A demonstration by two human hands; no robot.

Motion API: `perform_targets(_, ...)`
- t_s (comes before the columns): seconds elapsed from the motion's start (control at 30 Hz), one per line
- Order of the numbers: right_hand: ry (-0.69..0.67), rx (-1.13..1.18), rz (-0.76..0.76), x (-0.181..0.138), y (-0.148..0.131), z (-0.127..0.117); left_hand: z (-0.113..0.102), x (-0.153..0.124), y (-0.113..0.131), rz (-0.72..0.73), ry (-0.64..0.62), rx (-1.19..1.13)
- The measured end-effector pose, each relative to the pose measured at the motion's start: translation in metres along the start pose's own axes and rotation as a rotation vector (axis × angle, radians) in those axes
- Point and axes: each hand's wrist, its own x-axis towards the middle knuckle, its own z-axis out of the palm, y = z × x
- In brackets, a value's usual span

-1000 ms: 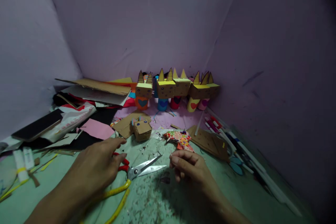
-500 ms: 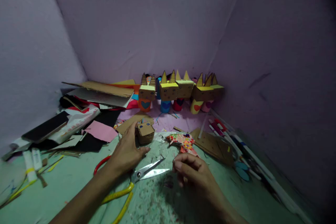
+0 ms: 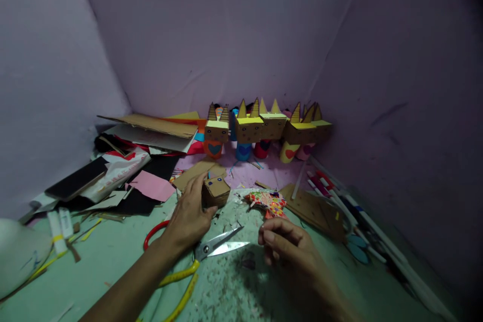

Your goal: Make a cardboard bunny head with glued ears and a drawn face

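My left hand [image 3: 192,211] curves round the left side of a small cardboard box [image 3: 218,192] with drawn eye-like dots on top. Its thumb lies at the box's lower front corner, and some fingertips are hidden behind the box. My right hand [image 3: 285,241] hovers over the table with fingers curled in and thumb pressed to them; anything in that pinch is too small to make out. Just beyond it lies a floral-patterned cutout [image 3: 268,202]. Between my hands lie scissors [image 3: 206,250] with spread blades and yellow handles. A red handle [image 3: 154,234] shows beside my left wrist.
Several cardboard-headed figures with pointed ears [image 3: 249,128] stand at the back wall. Stacked cardboard [image 3: 158,125], pink paper [image 3: 153,187] and a black phone-like slab [image 3: 77,178] lie left. Right are a cardboard piece [image 3: 313,214] and several markers [image 3: 324,186]. Scraps litter the green table [image 3: 215,297].
The whole view has shifted slightly, so things appear further right. My left thumb is closer to the box's lower corner. My right hand keeps its pinched shape.
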Motion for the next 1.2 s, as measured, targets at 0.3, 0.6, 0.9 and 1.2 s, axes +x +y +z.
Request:
perform_targets(0.3, 0.041, -0.004, 0.026, -0.006, -0.006, 0.010, 0.004, 0.002, -0.002, -0.006, 0.083, -0.047)
perform_targets(0.6, -0.046, -0.023, 0.017, -0.009, -0.004, 0.009, -0.010, -0.031, 0.041, 0.157, 0.197, -0.136)
perform_targets(0.9, 0.058, -0.398, -0.282, -0.011, -0.021, -0.006, -0.002, -0.064, 0.037, 0.228, -0.348, -0.213)
perform_targets(1.2, -0.026, -1.095, -0.612, -0.007, -0.015, -0.006, 0.008, -0.065, 0.038, 0.254, -0.291, -0.242)
